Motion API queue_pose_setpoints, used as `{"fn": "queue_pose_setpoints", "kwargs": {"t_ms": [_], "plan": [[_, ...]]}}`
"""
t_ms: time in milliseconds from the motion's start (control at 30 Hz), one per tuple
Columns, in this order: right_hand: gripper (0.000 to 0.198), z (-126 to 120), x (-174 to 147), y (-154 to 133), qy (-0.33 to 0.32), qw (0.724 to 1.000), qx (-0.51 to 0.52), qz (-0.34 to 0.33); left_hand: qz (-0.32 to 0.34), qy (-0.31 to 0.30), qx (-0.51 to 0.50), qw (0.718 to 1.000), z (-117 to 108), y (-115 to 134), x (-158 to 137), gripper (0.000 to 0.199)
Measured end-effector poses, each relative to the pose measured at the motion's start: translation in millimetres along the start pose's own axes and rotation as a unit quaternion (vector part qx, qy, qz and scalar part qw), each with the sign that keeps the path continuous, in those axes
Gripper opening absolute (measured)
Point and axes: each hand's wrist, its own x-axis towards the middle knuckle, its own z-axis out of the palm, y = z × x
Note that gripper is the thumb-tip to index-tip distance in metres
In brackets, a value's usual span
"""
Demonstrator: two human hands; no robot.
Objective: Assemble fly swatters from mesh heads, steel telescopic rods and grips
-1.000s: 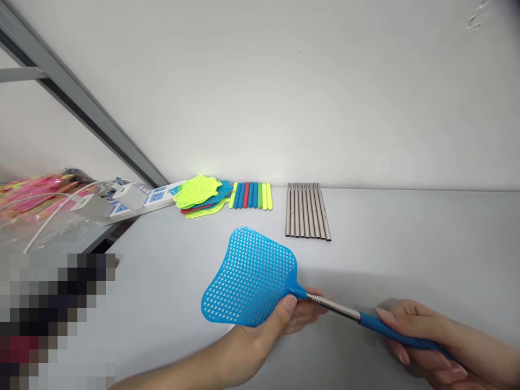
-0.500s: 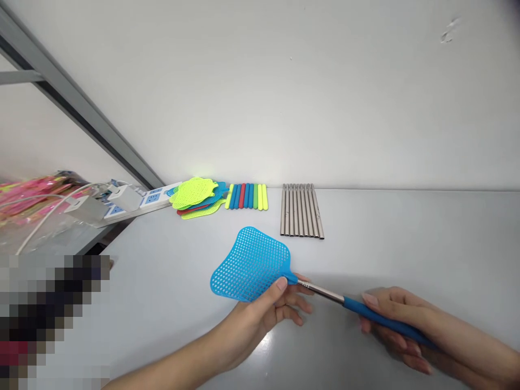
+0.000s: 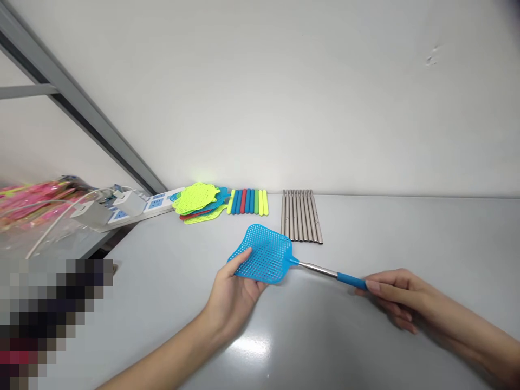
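A blue fly swatter [image 3: 266, 254] with a perforated head, a thin metal rod and a blue grip is held above the table between both hands. My left hand [image 3: 235, 295] pinches the left part of the head, thumb on top and fingers beneath it. Around the blue grip [image 3: 350, 280] my right hand [image 3: 400, 295] is closed, thumb lying along it; the grip's far end is hidden in the hand. Beyond the swatter, several metal rods [image 3: 300, 216] lie side by side, and left of them is a row of coloured grips [image 3: 247, 201].
Loose yellow, blue and red swatter heads [image 3: 199, 200] are piled at the back left, against a white power strip [image 3: 156, 203] with plugged-in adapters. Pink items in clear plastic [image 3: 36, 208] lie farther left. A white wall [image 3: 325, 97] rises behind the grey table [image 3: 406, 233].
My left hand has shifted from the swatter's neck to the left part of its head. The swatter is turned flatter, and my right hand is slightly higher on the grip.
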Motion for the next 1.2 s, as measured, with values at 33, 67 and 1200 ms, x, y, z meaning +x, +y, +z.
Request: {"fn": "queue_pose_setpoints", "kwargs": {"t_ms": [33,67,1200], "plan": [[0.034,-4.2,1.0,-0.7,0.01,1.0,-0.002,-0.014,-0.021,-0.013,0.002,1.0,-0.2,7.2,2.8,0.024],[0.032,-8.1,1.7,-1.7,0.0,1.0,-0.006,-0.021,-0.041,-0.027,0.002,0.999,-0.6,14.6,5.3,0.024],[0.039,-4.5,-0.5,-5.7,-0.043,0.996,0.065,0.052,-0.149,-0.012,0.252,0.956,0.8,6.4,-3.5,0.024]]}}
